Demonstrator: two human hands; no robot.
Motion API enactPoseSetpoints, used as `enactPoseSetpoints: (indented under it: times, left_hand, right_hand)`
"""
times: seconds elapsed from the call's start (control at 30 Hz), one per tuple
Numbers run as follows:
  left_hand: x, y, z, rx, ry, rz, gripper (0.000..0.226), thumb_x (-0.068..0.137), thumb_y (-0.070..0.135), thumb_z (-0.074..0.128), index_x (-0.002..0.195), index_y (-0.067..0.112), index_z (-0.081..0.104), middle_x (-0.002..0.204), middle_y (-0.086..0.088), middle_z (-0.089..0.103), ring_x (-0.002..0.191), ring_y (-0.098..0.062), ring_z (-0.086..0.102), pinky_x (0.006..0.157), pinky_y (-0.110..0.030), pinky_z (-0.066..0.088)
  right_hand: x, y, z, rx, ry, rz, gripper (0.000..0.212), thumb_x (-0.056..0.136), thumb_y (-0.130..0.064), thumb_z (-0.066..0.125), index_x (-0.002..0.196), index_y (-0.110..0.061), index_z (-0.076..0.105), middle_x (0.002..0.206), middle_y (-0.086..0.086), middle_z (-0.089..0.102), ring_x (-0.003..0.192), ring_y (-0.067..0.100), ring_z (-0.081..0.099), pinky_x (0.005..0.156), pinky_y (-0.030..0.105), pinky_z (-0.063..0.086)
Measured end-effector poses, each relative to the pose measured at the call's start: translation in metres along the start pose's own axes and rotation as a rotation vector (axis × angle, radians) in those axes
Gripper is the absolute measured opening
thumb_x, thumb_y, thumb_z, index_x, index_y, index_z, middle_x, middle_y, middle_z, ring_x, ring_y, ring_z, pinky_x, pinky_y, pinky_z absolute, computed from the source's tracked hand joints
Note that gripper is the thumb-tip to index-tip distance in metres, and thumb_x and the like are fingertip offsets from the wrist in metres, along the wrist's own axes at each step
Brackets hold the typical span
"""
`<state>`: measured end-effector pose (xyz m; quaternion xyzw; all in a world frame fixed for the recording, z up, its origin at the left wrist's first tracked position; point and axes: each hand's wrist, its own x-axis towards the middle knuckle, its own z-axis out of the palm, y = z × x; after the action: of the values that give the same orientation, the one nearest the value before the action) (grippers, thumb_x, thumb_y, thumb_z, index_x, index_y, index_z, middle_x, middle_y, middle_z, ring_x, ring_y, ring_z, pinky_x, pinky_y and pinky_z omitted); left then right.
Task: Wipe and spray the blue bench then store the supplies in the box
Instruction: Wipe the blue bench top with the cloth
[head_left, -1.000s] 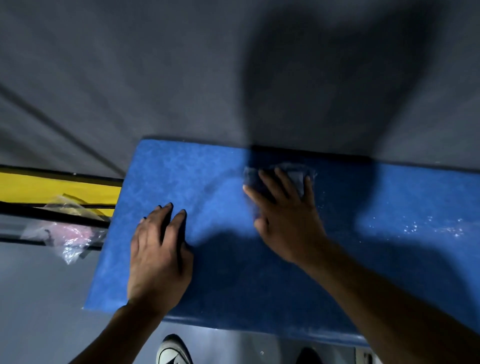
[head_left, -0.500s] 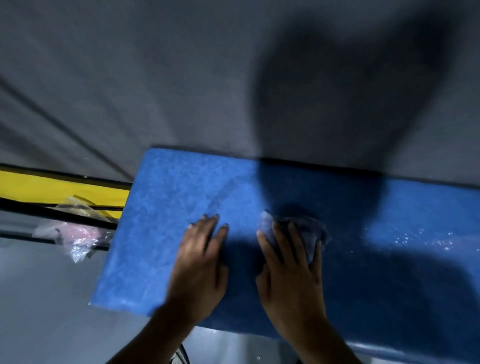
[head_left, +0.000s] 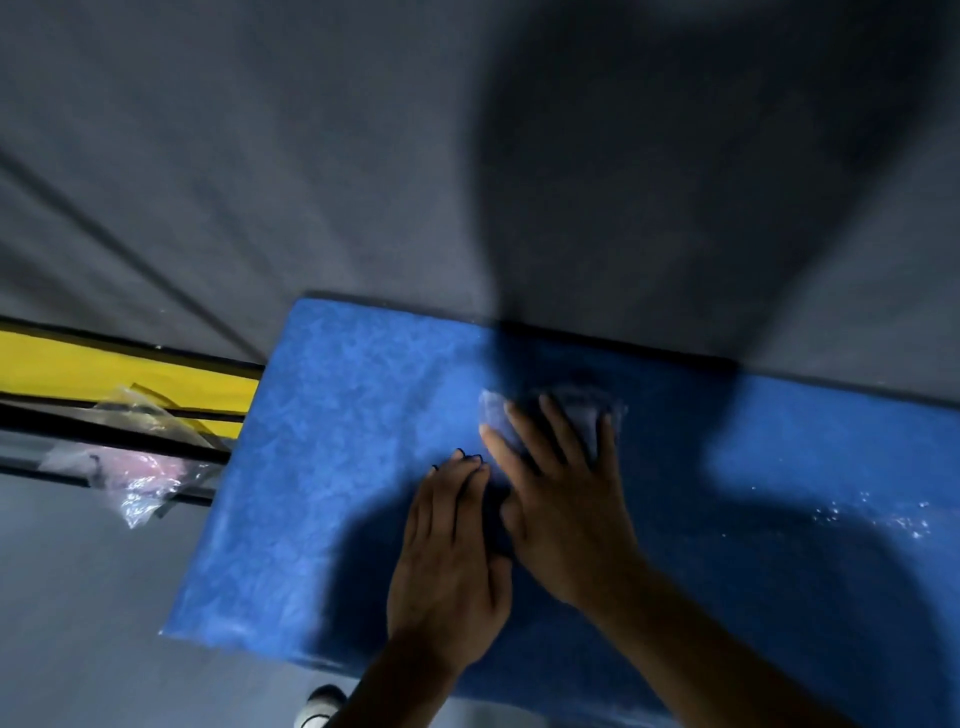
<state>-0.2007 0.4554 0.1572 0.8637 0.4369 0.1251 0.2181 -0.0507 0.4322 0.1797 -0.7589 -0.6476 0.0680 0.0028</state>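
The cloth (head_left: 571, 415), soft, limp and probably damp, lies bunched at the surface's (head_left: 337, 467) centre under the right hand (head_left: 561, 499), whose grip is flat, fingers spread, pressing it. The left hand (head_left: 447, 561) rests flat at seven o'clock of it. Spray bottle and box are out of view; droplets (head_left: 878, 517) glint at three o'clock.

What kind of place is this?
Probably a gym or training room: a padded blue bench stands by a grey wall, with a yellow and black frame alongside.
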Motion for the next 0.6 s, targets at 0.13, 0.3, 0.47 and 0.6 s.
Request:
enactPoseSetpoints:
  times: [0.13, 0.3, 0.47, 0.6]
  left_hand:
    - [0.000, 0.002, 0.001, -0.021, -0.001, -0.006, 0.074, 0.076, 0.021, 0.050, 0.148, 0.005, 0.041, 0.154, -0.012, 0.041, 0.148, -0.027, 0.035, 0.125, -0.042, 0.022]
    - [0.000, 0.001, 0.001, -0.026, -0.007, -0.016, 0.073, 0.078, 0.020, 0.049, 0.149, 0.005, 0.041, 0.156, -0.012, 0.041, 0.147, -0.029, 0.038, 0.126, -0.041, 0.022]
    - [-0.001, 0.005, -0.002, -0.043, 0.009, 0.002, 0.072, 0.077, 0.022, 0.049, 0.146, 0.003, 0.046, 0.155, -0.011, 0.042, 0.150, -0.024, 0.033, 0.126, -0.042, 0.022]
    - [0.000, 0.007, -0.003, -0.042, 0.010, -0.010, 0.071, 0.075, 0.020, 0.047, 0.144, 0.006, 0.048, 0.150, -0.011, 0.047, 0.149, -0.025, 0.035, 0.126, -0.045, 0.023]
  right_hand:
    - [0.070, 0.004, -0.008, -0.007, 0.032, 0.018, 0.060, 0.082, -0.035, 0.046, 0.141, -0.035, 0.053, 0.152, 0.000, 0.048, 0.145, 0.034, 0.038, 0.110, 0.074, 0.020]
    - [0.104, 0.002, -0.017, 0.013, -0.039, 0.081, 0.064, 0.079, -0.038, 0.040, 0.143, -0.035, 0.049, 0.147, 0.003, 0.047, 0.139, 0.035, 0.039, 0.107, 0.074, 0.023]
    - [0.076, 0.026, -0.019, -0.029, 0.001, 0.180, 0.072, 0.079, -0.042, 0.038, 0.150, -0.029, 0.039, 0.145, 0.000, 0.048, 0.136, 0.031, 0.042, 0.109, 0.072, 0.024]
    - [0.023, 0.050, -0.013, 0.012, 0.017, 0.306, 0.065, 0.086, -0.043, 0.038, 0.150, -0.031, 0.042, 0.159, -0.001, 0.038, 0.145, 0.029, 0.036, 0.114, 0.068, 0.023]
